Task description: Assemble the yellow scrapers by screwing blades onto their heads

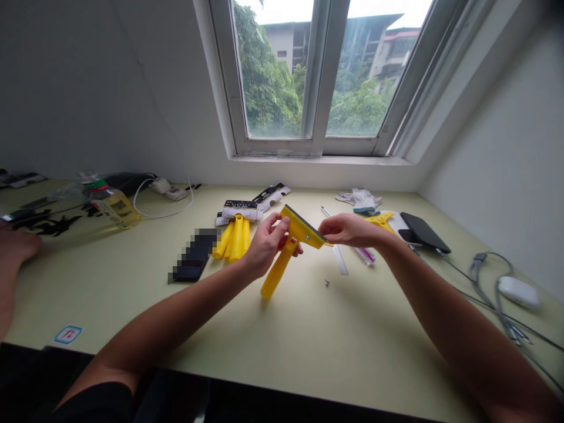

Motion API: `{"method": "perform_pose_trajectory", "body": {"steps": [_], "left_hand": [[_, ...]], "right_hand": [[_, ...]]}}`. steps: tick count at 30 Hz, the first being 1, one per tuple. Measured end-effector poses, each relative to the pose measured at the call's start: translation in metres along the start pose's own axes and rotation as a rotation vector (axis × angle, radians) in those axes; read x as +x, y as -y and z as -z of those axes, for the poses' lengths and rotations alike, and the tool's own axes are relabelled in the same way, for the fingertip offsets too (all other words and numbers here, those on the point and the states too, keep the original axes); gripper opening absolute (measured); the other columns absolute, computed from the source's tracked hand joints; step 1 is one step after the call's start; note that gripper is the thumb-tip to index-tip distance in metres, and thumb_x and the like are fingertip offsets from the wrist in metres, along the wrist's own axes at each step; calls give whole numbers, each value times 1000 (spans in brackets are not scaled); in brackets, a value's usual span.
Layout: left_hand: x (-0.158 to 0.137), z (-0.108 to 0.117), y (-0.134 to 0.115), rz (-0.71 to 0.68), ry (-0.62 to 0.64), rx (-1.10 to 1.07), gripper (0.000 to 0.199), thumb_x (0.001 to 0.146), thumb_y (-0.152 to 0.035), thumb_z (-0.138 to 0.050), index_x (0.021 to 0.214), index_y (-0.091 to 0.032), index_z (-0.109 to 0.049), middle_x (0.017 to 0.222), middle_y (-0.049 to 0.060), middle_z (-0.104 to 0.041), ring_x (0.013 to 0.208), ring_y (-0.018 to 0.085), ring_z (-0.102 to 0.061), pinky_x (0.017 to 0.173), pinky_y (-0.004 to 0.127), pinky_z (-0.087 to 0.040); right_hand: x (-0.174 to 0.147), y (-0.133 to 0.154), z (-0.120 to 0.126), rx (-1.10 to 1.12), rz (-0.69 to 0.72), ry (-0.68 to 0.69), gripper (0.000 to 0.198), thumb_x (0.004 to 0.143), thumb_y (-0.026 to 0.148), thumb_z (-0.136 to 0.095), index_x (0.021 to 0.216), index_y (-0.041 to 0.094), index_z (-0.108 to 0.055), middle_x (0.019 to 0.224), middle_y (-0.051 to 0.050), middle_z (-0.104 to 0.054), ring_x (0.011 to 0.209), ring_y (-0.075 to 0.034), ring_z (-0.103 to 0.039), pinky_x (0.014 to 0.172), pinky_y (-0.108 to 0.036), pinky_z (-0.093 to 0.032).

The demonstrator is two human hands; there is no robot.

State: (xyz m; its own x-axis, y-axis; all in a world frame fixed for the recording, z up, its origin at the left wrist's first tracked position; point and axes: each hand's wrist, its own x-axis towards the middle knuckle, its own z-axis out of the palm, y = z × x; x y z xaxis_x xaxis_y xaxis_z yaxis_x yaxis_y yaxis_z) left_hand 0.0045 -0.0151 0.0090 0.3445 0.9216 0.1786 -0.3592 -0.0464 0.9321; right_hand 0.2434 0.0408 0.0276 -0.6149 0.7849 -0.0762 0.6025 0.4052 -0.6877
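Observation:
A yellow scraper is tilted above the table, its wide head up and its handle pointing down to the left. My left hand grips it where the handle meets the head. A dark strip runs along the head's top edge, and a screw shows in its face. With fingers pinched, my right hand holds the right end of the head; its fingertips are partly hidden. Below that hand a thin metal blade lies on the table. Small screws lie nearer to me.
Several yellow scrapers lie beside cardboard sleeves and a black phone. White gloves, another yellow piece, a dark device and cables are right. Left are a bottle and another person's hand.

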Motion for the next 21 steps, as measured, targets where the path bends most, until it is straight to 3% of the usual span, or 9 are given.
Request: {"method": "perform_pose_trajectory", "body": {"steps": [5, 11, 14, 18, 21], "left_hand": [[-8, -2, -22, -254, 92, 173, 21, 88, -36, -59, 98, -19, -51, 83, 3, -67, 75, 16, -67, 72, 30, -53], [-9, -1, -25, -308, 166, 298, 18, 86, -30, -63, 97, -17, -56, 90, 7, -67, 86, 18, -65, 80, 35, -53], [-8, -1, -24, -339, 171, 327, 15, 86, -27, -62, 97, -17, -59, 93, 6, -65, 88, 18, -64, 81, 33, -53], [-10, -3, -31, -399, 178, 367, 13, 84, -24, -64, 95, -16, -63, 95, 7, -64, 94, 18, -62, 87, 33, -50], [-8, -2, -34, -334, 145, 259, 17, 82, -23, -68, 95, -16, -61, 93, 6, -66, 93, 18, -63, 86, 32, -49]], "right_hand": [[-5, 16, 6, 191, 93, -207, 23, 76, 36, -65, 91, 19, -69, 85, -5, -72, 79, -18, -66, 73, -30, -51], [-14, 45, 2, 411, 240, -373, 21, 76, 36, -71, 85, 17, -69, 75, -4, -69, 65, -13, -60, 64, -29, -50], [-15, 53, -5, 473, 279, -357, 20, 78, 36, -71, 84, 18, -68, 73, -1, -65, 64, -11, -57, 63, -26, -49], [-10, 60, -19, 536, 312, -228, 22, 83, 39, -65, 86, 18, -66, 84, -3, -65, 81, -15, -61, 76, -29, -49], [-5, 65, -31, 671, 349, -187, 22, 86, 41, -60, 87, 19, -61, 99, -5, -64, 94, -18, -62, 84, -35, -50]]}}
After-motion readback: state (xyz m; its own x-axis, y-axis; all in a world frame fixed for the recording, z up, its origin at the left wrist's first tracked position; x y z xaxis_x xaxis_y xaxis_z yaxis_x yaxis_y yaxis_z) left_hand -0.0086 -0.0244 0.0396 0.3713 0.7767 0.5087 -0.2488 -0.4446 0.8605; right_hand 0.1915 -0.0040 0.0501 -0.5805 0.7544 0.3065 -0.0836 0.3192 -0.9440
